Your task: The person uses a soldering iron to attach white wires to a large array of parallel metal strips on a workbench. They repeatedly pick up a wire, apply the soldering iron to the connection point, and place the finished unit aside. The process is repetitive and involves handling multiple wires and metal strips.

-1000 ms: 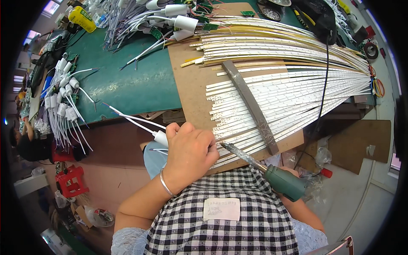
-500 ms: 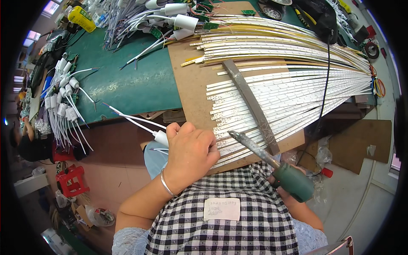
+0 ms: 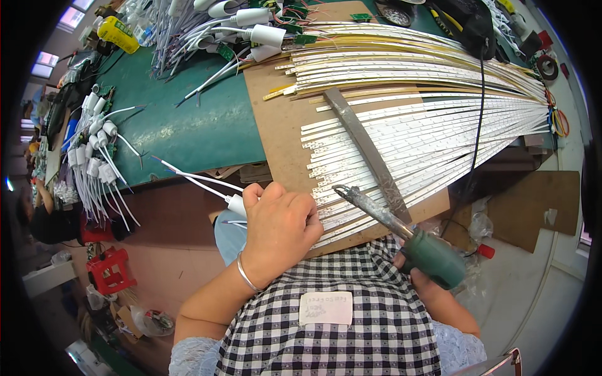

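My left hand [image 3: 281,222] is closed at the near edge of the brown board, its fingers wrapped around a white end cap [image 3: 236,204] with white cables [image 3: 204,178] trailing left. What the fingertips press on is hidden under the hand. My right hand [image 3: 429,287], partly covered by the handle, grips a soldering iron [image 3: 434,258] with a green handle. Its dark, worn tip points up and left over the white LED strips [image 3: 407,135], just right of my left hand. The strips fan out across the brown board [image 3: 282,135], and a grey metal bar [image 3: 364,147] lies over them.
White capped cables lie in a bundle [image 3: 94,156] at the left and in a heap [image 3: 207,37] at the far side of the green table mat [image 3: 194,125]. A yellow bottle [image 3: 118,34] stands at the far left. One black cord [image 3: 481,119] hangs across the strips.
The soldering iron's tip has shifted slightly up and left. My left hand keeps its grip on the end cap, and the whole view has moved a little.
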The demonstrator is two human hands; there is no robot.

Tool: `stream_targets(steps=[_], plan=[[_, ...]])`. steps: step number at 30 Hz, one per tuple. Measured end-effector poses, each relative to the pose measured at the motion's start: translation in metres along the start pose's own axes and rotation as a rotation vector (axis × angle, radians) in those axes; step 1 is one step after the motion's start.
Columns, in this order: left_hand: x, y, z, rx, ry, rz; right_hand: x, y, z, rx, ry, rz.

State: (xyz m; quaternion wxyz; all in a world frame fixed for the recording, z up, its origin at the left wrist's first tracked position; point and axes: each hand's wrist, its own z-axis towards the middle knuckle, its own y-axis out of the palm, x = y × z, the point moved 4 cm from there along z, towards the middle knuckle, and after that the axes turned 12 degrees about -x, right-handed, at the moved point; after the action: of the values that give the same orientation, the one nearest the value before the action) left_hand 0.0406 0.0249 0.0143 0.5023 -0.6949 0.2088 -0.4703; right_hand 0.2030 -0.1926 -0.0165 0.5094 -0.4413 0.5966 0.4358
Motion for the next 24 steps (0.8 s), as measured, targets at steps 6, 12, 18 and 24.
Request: stream_targets(steps=[6,12,18,24], plan=[[0.001,0.0,-0.001,-0.01,-0.006,0.032,0.011,-0.002,-0.005,0.037,-0.044,0.016],[-0.003,-0.006,-0.006,-0.061,0.024,-0.117,0.004,0.0,-0.003,0.045,0.009,0.046],[-0.012,-0.013,-0.013,-0.144,0.245,-0.173,0.011,-0.002,-0.007,0.096,0.04,0.076],[-0.009,-0.003,-0.01,-0.078,0.223,-0.18,0.017,-0.005,-0.017,-0.004,0.158,0.015]])
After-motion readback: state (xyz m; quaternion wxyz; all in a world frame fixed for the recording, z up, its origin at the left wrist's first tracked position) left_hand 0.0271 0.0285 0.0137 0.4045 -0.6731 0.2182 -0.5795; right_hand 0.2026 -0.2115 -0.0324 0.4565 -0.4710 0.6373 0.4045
